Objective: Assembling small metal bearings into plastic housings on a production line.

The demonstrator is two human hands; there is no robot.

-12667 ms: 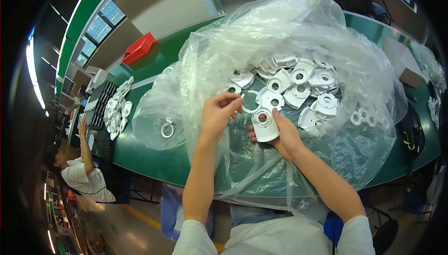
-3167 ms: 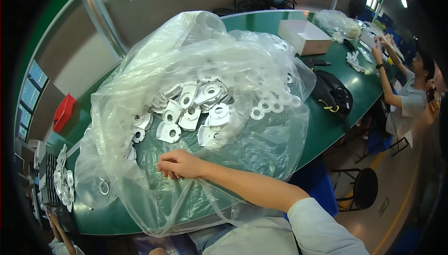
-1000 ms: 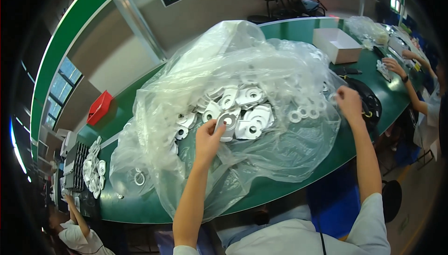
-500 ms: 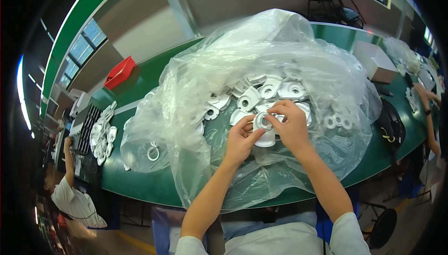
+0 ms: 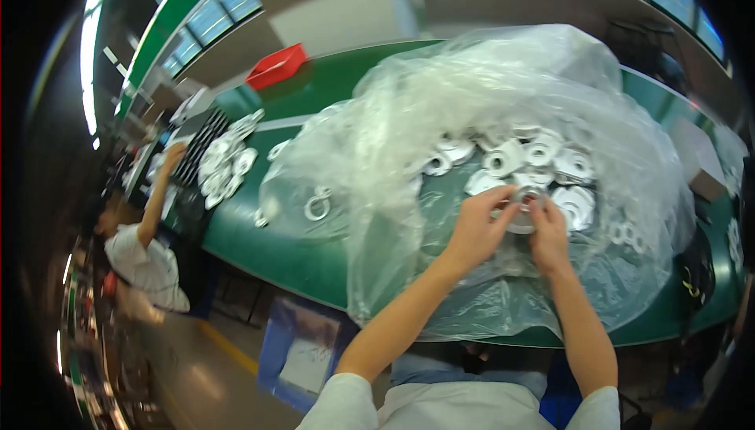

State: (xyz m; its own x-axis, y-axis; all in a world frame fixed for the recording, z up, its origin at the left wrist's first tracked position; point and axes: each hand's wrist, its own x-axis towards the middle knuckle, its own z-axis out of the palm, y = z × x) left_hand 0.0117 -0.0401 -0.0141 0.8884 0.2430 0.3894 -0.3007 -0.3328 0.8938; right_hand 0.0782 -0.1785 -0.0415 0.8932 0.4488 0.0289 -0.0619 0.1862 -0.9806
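Between my two hands is a white plastic part with a round ring-shaped centre [image 5: 522, 226]. My left hand [image 5: 477, 229] grips its left side with thumb and fingers closed. On the other side, my right hand [image 5: 550, 233] pinches it, thumb near the ring. Just beyond my hands lies a pile of similar white plastic parts [image 5: 505, 159], each with a round hole. They rest in a large, clear plastic bag [image 5: 487, 76] spread open over the green table [image 5: 314, 249]. Fingers cover much of the held part.
A white ring [image 5: 318, 208] shows at the bag's left. Farther left lie more white parts [image 5: 226, 161], near a seated co-worker [image 5: 145, 253]. A red bin [image 5: 277, 68] stands at the back, a box [image 5: 698, 158] at the right. A blue crate [image 5: 271, 355] sits below the table edge.
The whole view has swung left, so the table, bag and hands appear farther right. Both hands still hold the white part; my right hand's fingers have shifted lower around it.
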